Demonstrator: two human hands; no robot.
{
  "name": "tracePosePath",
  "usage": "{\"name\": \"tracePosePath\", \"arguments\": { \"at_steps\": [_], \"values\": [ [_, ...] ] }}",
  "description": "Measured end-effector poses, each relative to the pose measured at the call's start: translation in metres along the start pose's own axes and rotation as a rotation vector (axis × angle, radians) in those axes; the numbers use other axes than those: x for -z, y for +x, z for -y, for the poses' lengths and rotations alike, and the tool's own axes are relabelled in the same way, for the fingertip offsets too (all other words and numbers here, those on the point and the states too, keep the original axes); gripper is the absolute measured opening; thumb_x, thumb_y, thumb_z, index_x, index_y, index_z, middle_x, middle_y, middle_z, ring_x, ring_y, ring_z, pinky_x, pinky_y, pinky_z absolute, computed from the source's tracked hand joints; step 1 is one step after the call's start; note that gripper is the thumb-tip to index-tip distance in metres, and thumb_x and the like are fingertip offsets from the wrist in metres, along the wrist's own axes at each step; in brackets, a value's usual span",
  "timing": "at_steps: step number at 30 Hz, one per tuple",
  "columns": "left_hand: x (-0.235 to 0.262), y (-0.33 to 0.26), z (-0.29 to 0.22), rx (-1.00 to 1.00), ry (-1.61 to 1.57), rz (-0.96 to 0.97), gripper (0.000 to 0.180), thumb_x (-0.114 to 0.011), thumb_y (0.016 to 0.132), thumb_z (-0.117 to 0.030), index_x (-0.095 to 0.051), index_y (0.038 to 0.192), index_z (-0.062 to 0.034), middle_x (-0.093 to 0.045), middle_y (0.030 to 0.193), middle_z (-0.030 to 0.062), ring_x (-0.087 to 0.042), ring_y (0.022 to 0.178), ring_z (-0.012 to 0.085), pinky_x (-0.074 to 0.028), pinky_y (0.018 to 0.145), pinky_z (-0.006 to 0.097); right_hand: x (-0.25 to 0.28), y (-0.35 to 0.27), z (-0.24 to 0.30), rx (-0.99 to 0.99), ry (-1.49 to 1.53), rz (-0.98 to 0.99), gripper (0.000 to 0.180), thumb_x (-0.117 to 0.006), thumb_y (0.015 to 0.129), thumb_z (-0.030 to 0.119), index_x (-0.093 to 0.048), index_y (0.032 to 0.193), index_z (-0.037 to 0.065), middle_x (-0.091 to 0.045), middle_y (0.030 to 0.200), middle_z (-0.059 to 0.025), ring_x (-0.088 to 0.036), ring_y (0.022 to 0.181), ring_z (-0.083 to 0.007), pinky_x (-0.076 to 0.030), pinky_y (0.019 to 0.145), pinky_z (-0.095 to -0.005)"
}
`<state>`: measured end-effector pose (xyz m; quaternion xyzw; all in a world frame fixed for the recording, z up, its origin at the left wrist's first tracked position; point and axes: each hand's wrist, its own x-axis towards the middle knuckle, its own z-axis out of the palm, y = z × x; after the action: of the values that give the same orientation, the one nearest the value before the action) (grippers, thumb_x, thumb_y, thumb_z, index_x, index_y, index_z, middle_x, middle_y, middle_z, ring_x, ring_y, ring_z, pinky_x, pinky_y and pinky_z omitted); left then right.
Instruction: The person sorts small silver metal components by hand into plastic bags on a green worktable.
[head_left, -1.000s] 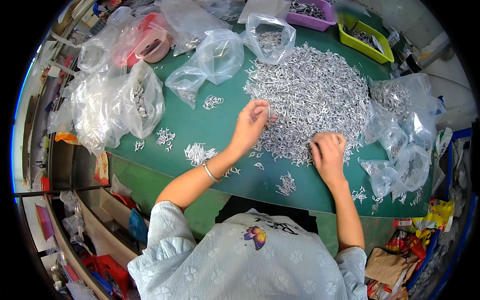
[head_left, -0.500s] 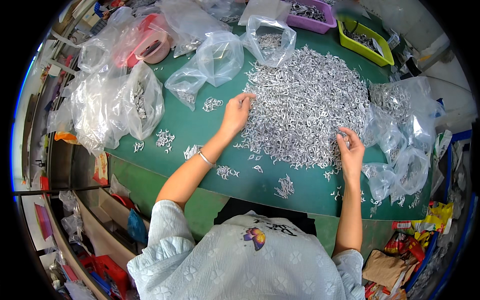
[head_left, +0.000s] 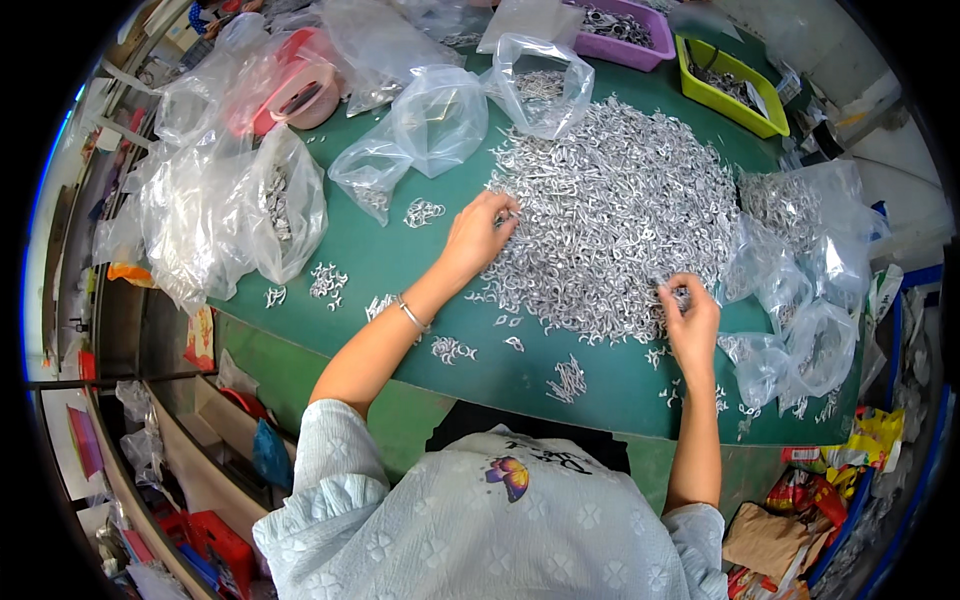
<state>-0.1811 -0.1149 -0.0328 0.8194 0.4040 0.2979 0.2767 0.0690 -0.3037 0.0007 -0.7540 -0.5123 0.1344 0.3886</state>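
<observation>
A broad heap of small silver metal pieces [head_left: 620,210], many of them curved, covers the middle of the green table [head_left: 480,375]. My left hand [head_left: 480,235] is at the heap's left edge, its fingers curled together at the tips; whatever they pinch is too small to make out. At the lower right edge of the heap, the thumb and forefinger of my right hand [head_left: 692,322] come together over the pieces, with a small metal piece [head_left: 661,284] at the tips. Small sorted groups lie nearer me, including curved pieces [head_left: 453,349] and a bundle of longer pieces [head_left: 567,380].
Clear plastic bags [head_left: 285,205] with metal pieces crowd the left; more bags [head_left: 790,300] lie on the right. At the back stand a purple tray [head_left: 655,52], a yellow-green tray [head_left: 735,97] and a pink tub [head_left: 310,105]. The table's front edge curves before me.
My left hand has shifted slightly right, onto the heap's edge, with its fingers more curled. My right hand has moved a little left and toward me, thumb and forefinger closer together.
</observation>
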Motion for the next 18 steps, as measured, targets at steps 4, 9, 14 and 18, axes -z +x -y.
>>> {"name": "tracePosePath", "arguments": {
  "at_steps": [4,9,14,18],
  "values": [
    [0.008,-0.003,0.001,0.069,-0.077,-0.009,0.013,-0.065,0.077,-0.006,-0.061,0.089,-0.0027,-0.059,0.082,0.0044,-0.052,0.061,0.0145,-0.043,0.057,0.028,0.004,0.000,-0.004,-0.025,0.067,-0.072,0.020,-0.066,0.077,0.008,-0.062,0.096,0.003,-0.061,0.079,-0.0116,-0.059,0.069,-0.0274,-0.045,0.062,-0.0317],
    [0.021,-0.002,-0.002,0.310,-0.392,0.088,0.013,-0.059,0.083,-0.009,-0.062,0.092,-0.0005,-0.059,0.079,0.0012,-0.049,0.061,0.0082,-0.041,0.055,0.025,0.012,0.000,0.017,0.096,-0.192,-0.112,0.012,-0.066,0.077,0.011,-0.064,0.087,0.004,-0.062,0.078,-0.0110,-0.060,0.068,-0.0291,-0.045,0.060,-0.0340],
    [0.017,-0.001,0.002,0.274,-0.571,0.105,0.018,-0.052,0.087,-0.009,-0.062,0.097,0.0010,-0.061,0.073,0.0009,-0.050,0.065,0.0063,-0.042,0.056,0.024,0.013,0.000,0.015,0.182,-0.319,-0.136,0.013,-0.067,0.078,0.015,-0.060,0.080,0.004,-0.062,0.076,-0.0107,-0.060,0.065,-0.0294,-0.044,0.057,-0.0366],
    [0.026,0.007,-0.014,0.300,0.129,0.047,0.018,-0.057,0.086,-0.016,-0.066,0.085,-0.0009,-0.064,0.070,0.0089,-0.060,0.066,0.0213,-0.045,0.058,0.033,0.014,0.000,0.017,0.129,-0.359,-0.166,0.012,-0.065,0.080,0.013,-0.057,0.081,0.004,-0.061,0.072,-0.0109,-0.058,0.061,-0.0298,-0.042,0.053,-0.0369]
  ]
}}
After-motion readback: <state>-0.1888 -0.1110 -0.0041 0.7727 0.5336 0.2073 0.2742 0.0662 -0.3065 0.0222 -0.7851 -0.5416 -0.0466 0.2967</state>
